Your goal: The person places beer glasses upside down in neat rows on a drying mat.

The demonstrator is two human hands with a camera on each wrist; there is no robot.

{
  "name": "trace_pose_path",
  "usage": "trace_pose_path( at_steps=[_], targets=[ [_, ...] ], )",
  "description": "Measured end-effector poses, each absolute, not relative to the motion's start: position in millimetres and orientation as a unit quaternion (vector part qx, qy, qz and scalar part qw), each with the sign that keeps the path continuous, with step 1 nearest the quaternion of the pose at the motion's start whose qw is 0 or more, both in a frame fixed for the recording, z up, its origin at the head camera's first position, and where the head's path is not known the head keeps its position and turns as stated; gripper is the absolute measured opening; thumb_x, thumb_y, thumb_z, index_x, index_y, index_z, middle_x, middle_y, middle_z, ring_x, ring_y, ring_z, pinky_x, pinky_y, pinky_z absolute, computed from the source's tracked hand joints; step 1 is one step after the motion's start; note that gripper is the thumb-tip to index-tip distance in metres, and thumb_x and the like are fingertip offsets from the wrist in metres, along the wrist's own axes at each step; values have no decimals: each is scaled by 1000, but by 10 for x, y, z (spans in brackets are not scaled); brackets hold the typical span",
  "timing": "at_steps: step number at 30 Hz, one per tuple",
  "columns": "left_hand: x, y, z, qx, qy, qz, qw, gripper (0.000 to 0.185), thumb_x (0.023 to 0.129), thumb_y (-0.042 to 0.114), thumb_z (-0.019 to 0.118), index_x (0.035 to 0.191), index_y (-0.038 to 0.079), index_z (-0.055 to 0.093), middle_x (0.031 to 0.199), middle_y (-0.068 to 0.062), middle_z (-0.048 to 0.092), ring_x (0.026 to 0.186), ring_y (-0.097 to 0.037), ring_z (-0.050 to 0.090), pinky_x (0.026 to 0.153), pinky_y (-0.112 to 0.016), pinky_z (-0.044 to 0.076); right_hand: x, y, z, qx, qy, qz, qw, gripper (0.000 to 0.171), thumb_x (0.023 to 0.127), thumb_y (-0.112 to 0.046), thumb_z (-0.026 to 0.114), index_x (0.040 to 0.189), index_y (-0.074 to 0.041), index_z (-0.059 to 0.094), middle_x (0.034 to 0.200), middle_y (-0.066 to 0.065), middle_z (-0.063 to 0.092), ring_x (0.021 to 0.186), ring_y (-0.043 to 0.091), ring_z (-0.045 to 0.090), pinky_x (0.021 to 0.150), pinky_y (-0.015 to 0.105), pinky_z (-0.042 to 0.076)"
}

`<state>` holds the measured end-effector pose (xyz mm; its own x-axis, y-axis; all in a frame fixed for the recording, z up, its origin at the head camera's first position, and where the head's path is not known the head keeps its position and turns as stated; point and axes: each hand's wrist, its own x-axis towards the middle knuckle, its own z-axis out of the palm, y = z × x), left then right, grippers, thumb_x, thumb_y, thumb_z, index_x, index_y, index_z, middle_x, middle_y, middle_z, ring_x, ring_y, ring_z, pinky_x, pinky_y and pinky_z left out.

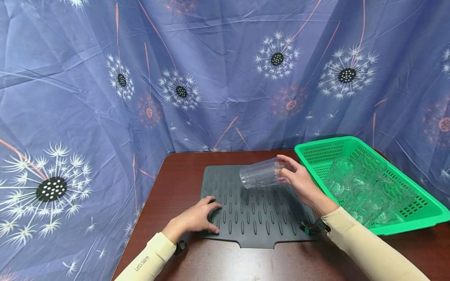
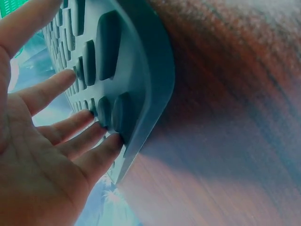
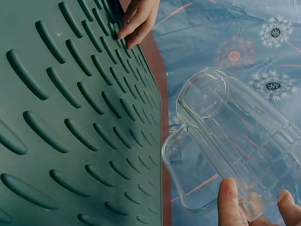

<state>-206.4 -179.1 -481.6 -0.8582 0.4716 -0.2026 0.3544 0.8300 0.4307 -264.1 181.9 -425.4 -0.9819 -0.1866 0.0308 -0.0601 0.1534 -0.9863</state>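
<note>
My right hand (image 1: 299, 179) gripped a clear glass (image 1: 259, 173) by its base, tipped sideways above the grey mat (image 1: 253, 210), beside the green basket (image 1: 404, 218). My left hand (image 1: 197, 218) pressed the mat's left edge with loosely spread fingers (image 2: 70, 129).

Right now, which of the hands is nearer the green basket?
Right. The right hand holds a clear glass just left of the green basket; the left hand presses the grey mat's far left edge.
</note>
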Motion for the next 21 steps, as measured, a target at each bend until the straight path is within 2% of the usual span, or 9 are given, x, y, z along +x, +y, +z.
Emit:
trace_pose_path(
  at_steps=[7, 9, 11, 16, 21],
  targets=[
    [-2052, -1773, -4832, 220, 951, 181, 119, 63, 86, 47, 77, 141, 19, 58, 157, -13, 38, 144, -35, 40, 101, -62, 45, -2684, 1808, -4325, -90, 726, -678, 65, 62, 101, -14, 56, 158, -14, 32, 162, 12, 29, 113, 8, 59, 87, 34, 56],
    [-2059, -1756, -4840, 221, 954, 178, 101, 60, 87, 46, 76, 139, 19, 59, 155, -13, 40, 141, -34, 43, 97, -62, 47, -2691, 1797, -4330, -88, 723, -682, 66, 61, 101, -15, 56, 157, -15, 33, 161, 12, 31, 115, 9, 57, 87, 33, 56],
    [-2067, -1738, -4848, 219, 957, 172, 84, 58, 87, 45, 75, 138, 20, 60, 153, -13, 42, 139, -33, 46, 94, -61, 49, -2699, 1786, -4335, -85, 718, -687, 66, 60, 101, -16, 55, 157, -14, 33, 155, 13, 35, 113, 10, 56, 86, 32, 57],
    [-2088, -1699, -4860, 211, 963, 156, 63, 56, 87, 45, 75, 136, 22, 62, 151, -11, 46, 135, -31, 50, 90, -59, 50, -2717, 1754, -4363, -72, 705, -702, 64, 55, 103, -16, 50, 156, -10, 34, 130, 10, 47, 105, 12, 59, 85, 33, 58],
    [-2091, -1671, -4849, 209, 965, 148, 57, 55, 87, 45, 75, 135, 21, 62, 149, -11, 47, 133, -32, 52, 88, -59, 51, -2750, 1719, -4429, -52, 701, -708, 67, 59, 102, -18, 52, 156, -8, 32, 124, 7, 52, 101, 10, 64, 83, 34, 59]
  ],
)
